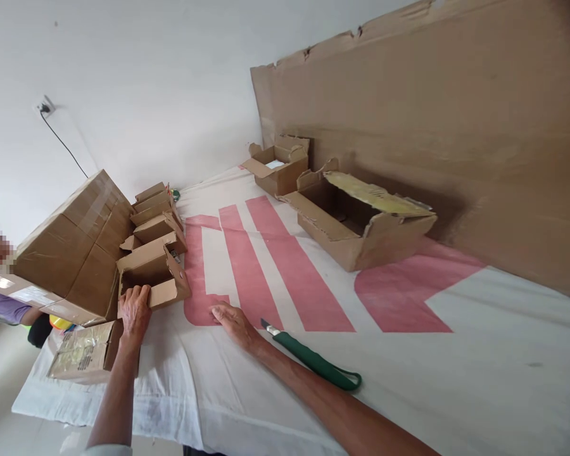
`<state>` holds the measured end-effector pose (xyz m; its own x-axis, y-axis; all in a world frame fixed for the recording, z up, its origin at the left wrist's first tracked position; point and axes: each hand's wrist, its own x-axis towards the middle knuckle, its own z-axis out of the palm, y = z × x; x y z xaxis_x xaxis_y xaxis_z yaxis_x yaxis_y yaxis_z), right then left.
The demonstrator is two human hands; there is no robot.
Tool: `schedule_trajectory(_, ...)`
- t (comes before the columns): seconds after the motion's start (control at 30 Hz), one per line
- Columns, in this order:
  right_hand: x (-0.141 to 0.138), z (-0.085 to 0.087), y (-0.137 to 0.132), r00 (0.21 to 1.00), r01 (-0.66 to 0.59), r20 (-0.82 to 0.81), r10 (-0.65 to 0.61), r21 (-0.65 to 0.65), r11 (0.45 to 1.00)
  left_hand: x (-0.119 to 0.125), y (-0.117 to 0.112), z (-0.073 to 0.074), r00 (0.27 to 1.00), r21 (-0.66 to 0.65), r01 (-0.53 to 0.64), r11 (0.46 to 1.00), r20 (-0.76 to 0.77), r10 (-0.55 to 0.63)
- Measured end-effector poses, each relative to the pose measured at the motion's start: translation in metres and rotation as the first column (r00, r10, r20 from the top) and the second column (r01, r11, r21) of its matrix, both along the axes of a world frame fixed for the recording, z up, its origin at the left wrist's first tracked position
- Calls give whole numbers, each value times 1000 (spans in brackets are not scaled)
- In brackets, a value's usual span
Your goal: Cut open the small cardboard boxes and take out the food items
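Note:
My left hand grips the near edge of an open cardboard box, its fingers hooked over the rim. The box stands at the front of a row of other opened boxes. My right hand hovers low over the cloth, to the right of that box, with its fingers curled closed and nothing visible in them. A green-handled utility knife lies on the cloth beside my right forearm, blade pointing away. Just left of my left forearm sits a small taped carton.
A large carton leans on the left, with a person partly visible behind it. Two opened boxes, one nearer and one farther, stand by an upright cardboard sheet. A red-and-white cloth covers the table.

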<state>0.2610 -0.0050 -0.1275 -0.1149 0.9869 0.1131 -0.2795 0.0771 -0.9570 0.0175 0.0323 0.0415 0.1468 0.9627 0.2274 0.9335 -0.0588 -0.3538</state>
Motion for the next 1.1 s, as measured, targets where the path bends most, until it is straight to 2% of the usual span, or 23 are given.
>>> schedule_trajectory(0.13,0,1,0,1000,0,0,0,1,1000,0,20,-8,1000,36,-3,999,20,2)
schedule_trajectory(0.3,1,3,-2,1000,-3,-3,3,4,1000,-1,43,-10,999,65,-12,998,43,9)
schedule_trajectory(0.43,1,3,-1,1000,-9,-7,9,12,1000,-1,49,-10,997,79,-43,996,65,38)
schedule_trajectory(0.57,0,2,0,1000,-16,-15,16,25,1000,3,32,-8,993,114,-43,993,111,30)
schedule_trajectory(0.67,-1,0,2,1000,-20,-21,21,30,999,14,7,-7,978,231,-31,972,208,-18)
schedule_trajectory(0.77,-1,-3,2,999,-25,-22,25,27,999,25,-18,-15,941,315,-43,948,333,-68)
schedule_trajectory(0.83,-1,-4,2,999,-28,-20,28,24,999,30,-26,-26,879,233,-50,971,471,-68)
schedule_trajectory(0.9,-1,-4,2,999,-29,-19,29,22,999,32,-23,-39,810,108,-38,993,586,-33)
schedule_trajectory(0.97,0,-5,1,999,-28,-17,28,21,999,31,-10,-53,765,26,-29,999,644,5)
schedule_trajectory(1.1,-1,-6,2,1000,-26,-16,26,23,999,28,28,-73,677,-55,-36,998,733,65)
